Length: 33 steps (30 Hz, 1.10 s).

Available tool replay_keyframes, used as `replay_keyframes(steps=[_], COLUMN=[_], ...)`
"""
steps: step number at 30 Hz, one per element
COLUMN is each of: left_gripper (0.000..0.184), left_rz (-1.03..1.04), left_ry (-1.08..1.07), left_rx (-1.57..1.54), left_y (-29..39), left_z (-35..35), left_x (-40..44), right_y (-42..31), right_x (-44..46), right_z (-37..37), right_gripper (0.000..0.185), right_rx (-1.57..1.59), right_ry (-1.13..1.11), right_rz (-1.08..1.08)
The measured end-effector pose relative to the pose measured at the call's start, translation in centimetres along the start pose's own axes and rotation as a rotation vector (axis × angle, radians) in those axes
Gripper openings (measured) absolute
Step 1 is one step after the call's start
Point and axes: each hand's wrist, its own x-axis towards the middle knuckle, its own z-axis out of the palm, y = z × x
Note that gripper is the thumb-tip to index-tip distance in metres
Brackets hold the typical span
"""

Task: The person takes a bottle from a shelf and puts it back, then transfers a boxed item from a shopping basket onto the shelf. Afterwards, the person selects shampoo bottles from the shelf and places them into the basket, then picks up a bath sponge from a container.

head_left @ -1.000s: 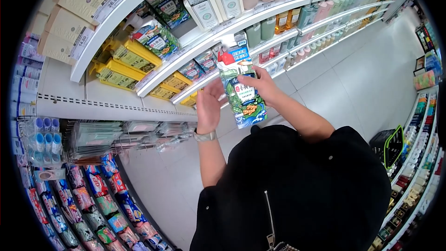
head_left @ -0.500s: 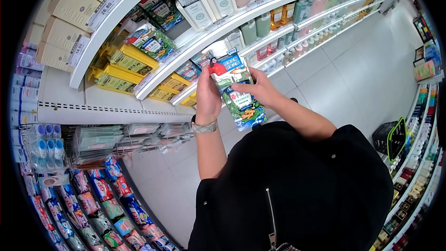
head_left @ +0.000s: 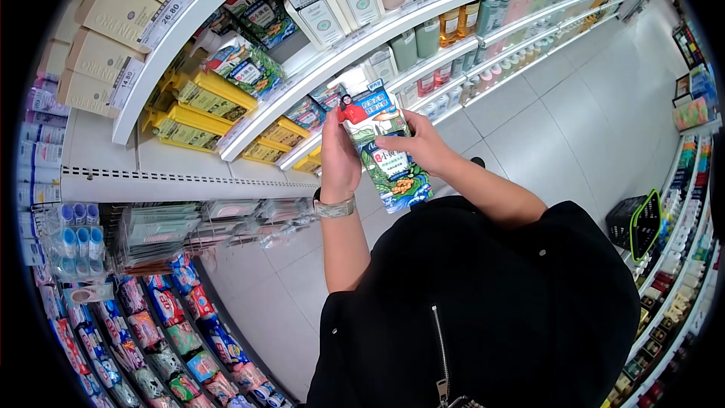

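Note:
A boxed shampoo bottle (head_left: 394, 175) in a green, blue and white carton with ginger printed on it is held between my two hands in front of my chest. Along its left edge, my left hand (head_left: 340, 160) presses with the fingers mostly hidden behind it. From the other side my right hand (head_left: 424, 145) grips it, the thumb lying across the front panel. The carton tilts, its top pointing toward the shelf. Similar cartons (head_left: 248, 68) stand on the shelf just beyond, beside yellow bottles (head_left: 215, 94).
White curved shelves (head_left: 325, 79) of bottles run ahead and to the right. Beige boxes (head_left: 117, 11) fill the upper left. Hanging packets (head_left: 158, 227) and rows of colourful packs (head_left: 166, 306) are at lower left. A black basket (head_left: 623, 225) with a green rim stands at right on the tiled floor (head_left: 529, 128).
Almost nothing differs. The carton and both hands keep the same place and hold, with only a very slight shift.

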Motion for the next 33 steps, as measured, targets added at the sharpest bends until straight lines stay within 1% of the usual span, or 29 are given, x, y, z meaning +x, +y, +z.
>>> replay_keyframes(steps=[3, 6, 12, 15, 18, 21, 24, 27, 30, 33], left_gripper=[0.050, 0.048, 0.044, 0.045, 0.046, 0.046, 0.046, 0.039, 0.040, 0.041], left_rz=[0.005, -0.004, -0.066, -0.002, 0.046, 0.052, 0.031, -0.032, -0.025, 0.001], left_ry=[0.022, 0.089, 0.035, 0.001, 0.023, -0.019, -0.003, -0.039, 0.013, 0.043], left_rx=[-0.021, 0.034, -0.039, -0.054, 0.009, 0.027, 0.010, -0.031, -0.065, 0.054], left_y=[0.2, -0.6, 0.5, -0.1, -0.1, 0.1, -0.4, -0.1, -0.4, -0.6], left_z=[0.5, -0.5, 0.7, 0.0, 0.3, 0.4, -0.2, 0.1, 0.0, 0.1], left_x=[-0.2, 0.3, -0.2, -0.3, -0.8, -0.8, -0.3, -0.2, -0.2, 0.1], right_y=[0.1, 0.1, 0.5, 0.5, 0.6, 0.6, 0.5, 0.4, 0.3, 0.0], right_x=[0.0, -0.1, -0.1, -0.2, -0.2, -0.2, -0.2, -0.3, -0.4, -0.5], right_z=[0.0, 0.1, -0.2, -0.2, -0.4, -0.4, -0.4, -0.3, -0.2, 0.0], right_gripper=[0.041, 0.041, 0.042, 0.040, 0.040, 0.040, 0.040, 0.040, 0.040, 0.040], right_rx=[0.017, 0.024, 0.026, 0.021, 0.007, 0.005, 0.005, 0.007, 0.016, 0.011], right_ry=[-0.002, 0.012, 0.018, 0.014, 0.014, 0.016, 0.018, 0.027, 0.032, 0.033], right_rz=[0.004, 0.010, 0.018, 0.010, -0.004, -0.005, -0.010, -0.001, 0.003, -0.001])
